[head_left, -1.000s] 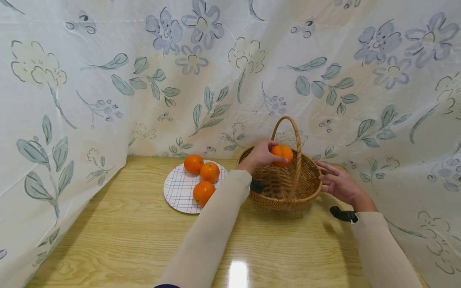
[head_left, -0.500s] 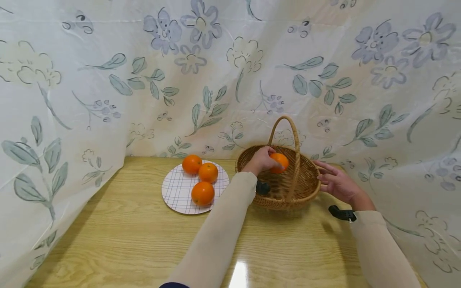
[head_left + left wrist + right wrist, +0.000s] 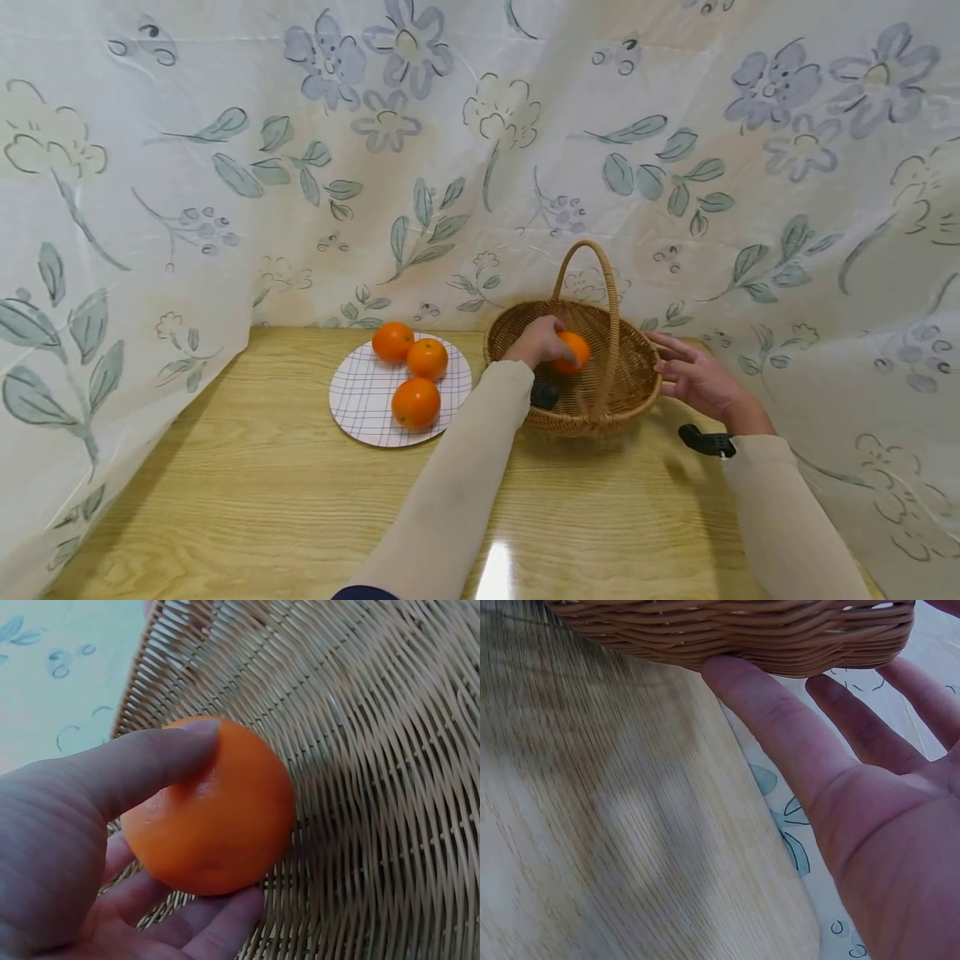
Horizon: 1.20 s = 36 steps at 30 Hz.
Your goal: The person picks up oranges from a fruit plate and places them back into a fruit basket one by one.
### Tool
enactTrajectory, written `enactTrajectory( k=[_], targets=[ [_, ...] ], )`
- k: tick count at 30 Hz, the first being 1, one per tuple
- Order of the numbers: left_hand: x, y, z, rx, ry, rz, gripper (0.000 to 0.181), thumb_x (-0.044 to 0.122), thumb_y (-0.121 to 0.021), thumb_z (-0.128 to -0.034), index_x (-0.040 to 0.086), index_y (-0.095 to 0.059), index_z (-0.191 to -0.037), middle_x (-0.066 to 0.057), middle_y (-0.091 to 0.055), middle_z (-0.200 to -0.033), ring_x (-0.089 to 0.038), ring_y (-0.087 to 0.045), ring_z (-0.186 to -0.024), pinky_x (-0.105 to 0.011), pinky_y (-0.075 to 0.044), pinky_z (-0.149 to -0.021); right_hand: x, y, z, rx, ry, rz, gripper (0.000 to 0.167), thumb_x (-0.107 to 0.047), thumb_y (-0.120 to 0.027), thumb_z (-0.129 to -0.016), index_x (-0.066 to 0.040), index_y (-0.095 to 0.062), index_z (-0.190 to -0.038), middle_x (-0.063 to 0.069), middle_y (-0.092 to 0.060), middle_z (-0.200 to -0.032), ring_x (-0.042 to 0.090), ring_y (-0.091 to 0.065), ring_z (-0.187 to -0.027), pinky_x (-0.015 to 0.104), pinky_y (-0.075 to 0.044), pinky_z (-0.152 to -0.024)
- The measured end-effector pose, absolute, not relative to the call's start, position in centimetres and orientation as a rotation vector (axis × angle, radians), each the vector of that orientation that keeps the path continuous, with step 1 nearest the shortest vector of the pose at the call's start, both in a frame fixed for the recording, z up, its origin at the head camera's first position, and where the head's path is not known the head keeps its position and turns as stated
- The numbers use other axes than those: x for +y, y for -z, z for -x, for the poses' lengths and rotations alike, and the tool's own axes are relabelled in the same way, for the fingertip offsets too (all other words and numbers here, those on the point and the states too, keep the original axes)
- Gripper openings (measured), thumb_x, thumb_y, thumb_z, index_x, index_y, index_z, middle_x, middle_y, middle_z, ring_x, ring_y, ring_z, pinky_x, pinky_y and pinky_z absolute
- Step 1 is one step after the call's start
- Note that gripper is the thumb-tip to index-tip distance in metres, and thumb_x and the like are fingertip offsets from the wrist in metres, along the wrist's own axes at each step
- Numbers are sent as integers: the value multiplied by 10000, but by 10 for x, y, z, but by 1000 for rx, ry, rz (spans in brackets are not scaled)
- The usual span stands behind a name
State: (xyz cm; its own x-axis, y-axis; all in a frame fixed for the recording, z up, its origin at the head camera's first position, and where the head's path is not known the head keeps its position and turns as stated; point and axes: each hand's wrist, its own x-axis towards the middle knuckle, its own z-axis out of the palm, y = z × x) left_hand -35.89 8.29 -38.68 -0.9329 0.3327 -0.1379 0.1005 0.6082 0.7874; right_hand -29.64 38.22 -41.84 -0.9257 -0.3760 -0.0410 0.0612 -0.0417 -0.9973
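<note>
My left hand (image 3: 538,342) is inside the wicker basket (image 3: 566,427), its thumb and fingers around an orange (image 3: 573,353). In the left wrist view the thumb lies across the top of that orange (image 3: 232,817), with fingers beneath it and the woven wall close by. At the basket's right side, my right hand (image 3: 701,383) touches the rim with extended fingers. The right wrist view has those fingertips against the outer underside of the basket (image 3: 727,634). Left of the basket, three oranges (image 3: 416,403) lie on a round checked plate (image 3: 360,408).
The arched basket handle (image 3: 609,292) rises just right of my left hand. A floral cloth (image 3: 480,167) hangs behind the wooden table (image 3: 262,500) and along both sides. Each wrist carries a dark camera mount (image 3: 705,440).
My left hand has lowered the orange deeper into the basket and slightly left. The right hand stays at the basket's right rim. The whole view has shifted a little.
</note>
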Motion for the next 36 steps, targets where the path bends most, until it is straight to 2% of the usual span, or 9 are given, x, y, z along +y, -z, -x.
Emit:
enactTrajectory(
  k=[4,7,10,14,18,27,32,36],
  targets=[
    [82,387,360,2587,-1160,-374,671,206,-884,-795,72,-583,-1379,-111,-612,-1349,-262,-599,-1152,-360,-524,-991,380,417,297,1942,2044,302,706,-10,-483,-1051,-81,-117,-1651,61,-351,-1512,167,-683,-1159,350,-609,-900],
    [81,388,365,2587,-1115,-389,697,228,-897,-780,62,-589,-1382,-122,-616,-1350,-271,-602,-1180,-352,-521,-1014,379,416,297,1945,2044,288,713,-4,-485,-1047,-63,-106,-1648,64,-349,-1510,168,-685,-1153,350,-610,-895],
    [81,391,373,2581,-1089,-389,690,258,-911,-754,54,-603,-1338,-127,-630,-1302,-263,-615,-1136,-335,-539,-968,378,415,298,1950,2043,282,710,1,-484,-1045,-55,-111,-1646,46,-374,-1492,165,-687,-1147,351,-612,-891],
    [80,392,375,2560,-1118,-368,649,252,-891,-781,43,-599,-1321,-129,-632,-1303,-266,-613,-1156,-350,-540,-964,377,415,299,1954,2039,286,709,0,-481,-1046,-58,-109,-1647,37,-390,-1477,160,-688,-1126,350,-611,-891],
    [80,386,366,2563,-1166,-379,656,232,-863,-827,37,-570,-1381,-120,-615,-1374,-272,-589,-1244,-380,-511,-1042,379,416,299,1947,2037,290,716,1,-480,-1045,-62,-100,-1648,18,-401,-1464,174,-687,-1125,354,-607,-901],
    [70,362,351,2461,-1371,-537,660,279,-827,-882,74,-523,-1430,-117,-586,-1410,-286,-589,-1225,-412,-524,-1004,383,419,298,1944,2041,309,702,-6,-477,-1050,-66,-115,-1648,-19,-423,-1445,176,-684,-1155,359,-605,-913],
    [56,343,343,2344,-1524,-606,641,279,-804,-904,70,-512,-1436,-135,-601,-1389,-278,-596,-1218,-392,-542,-982,382,418,297,1935,2049,316,691,7,-458,-1053,-69,-115,-1649,-25,-436,-1442,177,-685,-1156,358,-606,-913],
    [39,333,332,2358,-1561,-649,553,354,-773,-924,149,-567,-1395,-48,-650,-1304,-226,-608,-1196,-388,-532,-985,382,420,297,1904,2073,339,692,16,-442,-1056,-54,-88,-1646,-41,-490,-1423,180,-691,-1136,355,-611,-899]
  ],
)
